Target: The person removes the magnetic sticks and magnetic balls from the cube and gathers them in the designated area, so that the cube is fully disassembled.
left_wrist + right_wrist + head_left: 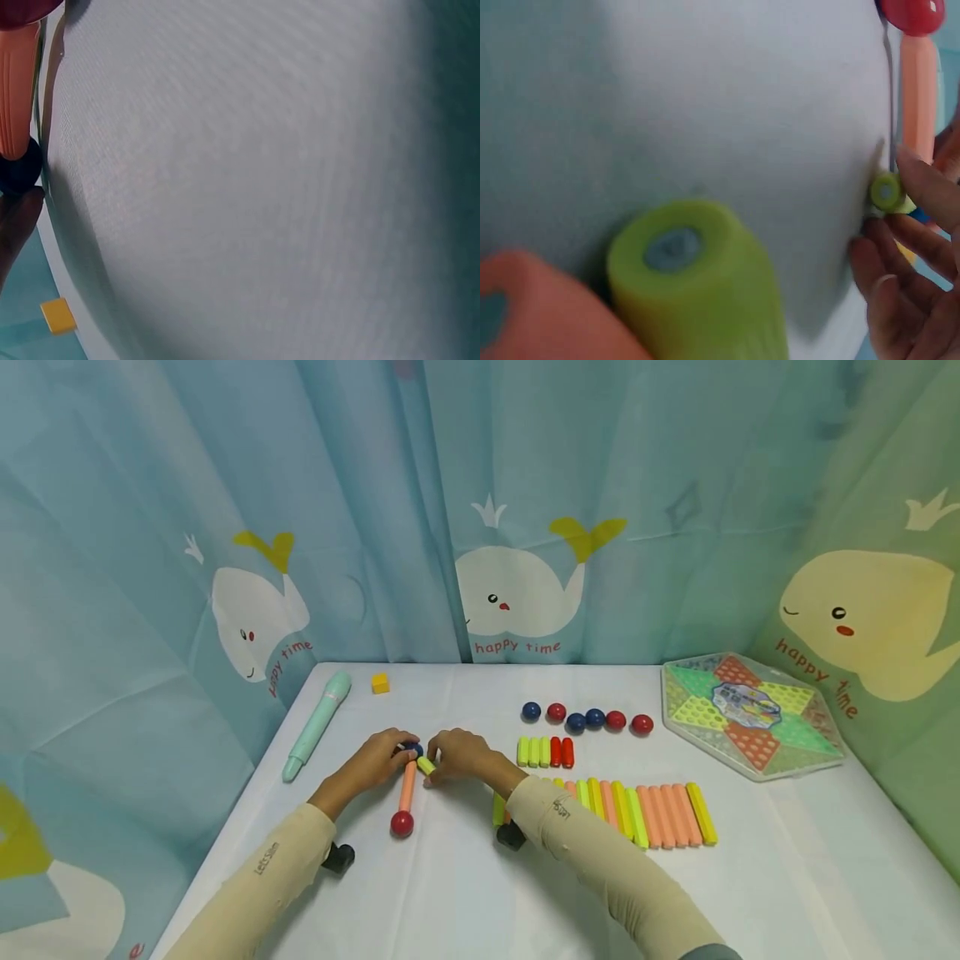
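My left hand [373, 762] pinches a blue ball [415, 749] between thumb and fingers. An orange stick [407, 787] runs from that ball toward me, with a red ball [402, 823] at its near end. In the right hand [463, 755] is a short light-green stick [426, 766], pinched and angled with its far end at the blue ball. Whether the two touch is hidden by fingers. The right wrist view shows a grey spot on the green stick's [886, 190] end face. In the left wrist view, one fingertip touches the blue ball [21, 169].
Right of the hands lie several blue and red balls [575, 722], short green and red sticks [556, 752], and a row of long sticks [667, 815], partly behind the right forearm. A hexagonal game board [750, 714] lies far right. A mint-green wand [317, 727] and yellow cube [380, 683] lie left.
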Tool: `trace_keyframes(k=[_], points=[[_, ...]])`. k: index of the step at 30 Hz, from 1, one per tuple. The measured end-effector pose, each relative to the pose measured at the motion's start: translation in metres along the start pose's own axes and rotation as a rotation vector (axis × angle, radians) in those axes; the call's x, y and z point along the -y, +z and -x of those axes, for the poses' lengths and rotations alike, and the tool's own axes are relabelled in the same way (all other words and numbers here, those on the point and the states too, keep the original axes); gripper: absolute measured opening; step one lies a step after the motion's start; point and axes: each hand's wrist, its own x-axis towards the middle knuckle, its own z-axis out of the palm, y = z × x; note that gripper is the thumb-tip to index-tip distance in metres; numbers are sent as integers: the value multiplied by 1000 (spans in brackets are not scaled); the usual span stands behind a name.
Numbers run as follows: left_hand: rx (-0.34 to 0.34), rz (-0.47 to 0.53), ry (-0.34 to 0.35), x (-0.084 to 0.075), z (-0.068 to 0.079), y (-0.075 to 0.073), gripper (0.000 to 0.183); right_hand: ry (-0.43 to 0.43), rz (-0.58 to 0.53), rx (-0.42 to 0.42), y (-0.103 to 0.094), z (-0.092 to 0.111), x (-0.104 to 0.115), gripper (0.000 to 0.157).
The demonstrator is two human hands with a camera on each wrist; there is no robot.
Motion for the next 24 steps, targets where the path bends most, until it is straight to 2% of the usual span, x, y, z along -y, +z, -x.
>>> trace_keyframes(k=[7, 15, 21, 24], points=[[4, -1, -11, 0, -2, 1, 34, -43, -17, 10, -2, -3, 2, 38], [26, -18, -39, 1, -2, 8, 34, -142, 1, 51, -3, -1, -12, 38], [13, -30, -19, 0, -2, 8, 34, -169, 8, 97, -14, 9, -19, 44], [-2, -36, -30, 1, -2, 6, 34, -189, -38, 111, -25, 19, -25, 44]])
